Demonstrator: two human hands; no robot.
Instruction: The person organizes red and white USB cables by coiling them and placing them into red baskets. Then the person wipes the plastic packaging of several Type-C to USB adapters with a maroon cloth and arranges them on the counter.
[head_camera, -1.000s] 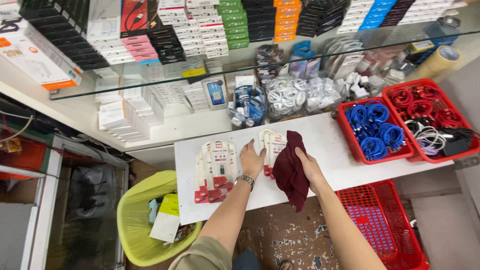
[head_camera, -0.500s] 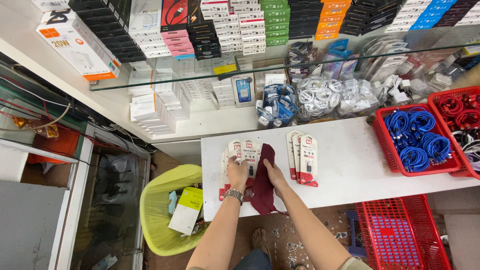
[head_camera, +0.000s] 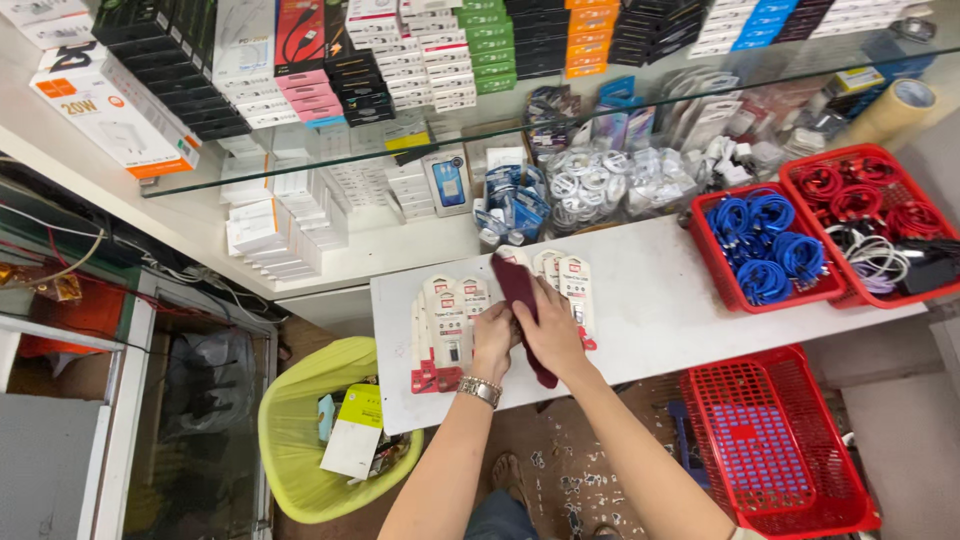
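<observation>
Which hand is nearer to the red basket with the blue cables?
Right. The right hand lies on the dark red cloth, on the side toward the red basket; the left hand is beyond it.
</observation>
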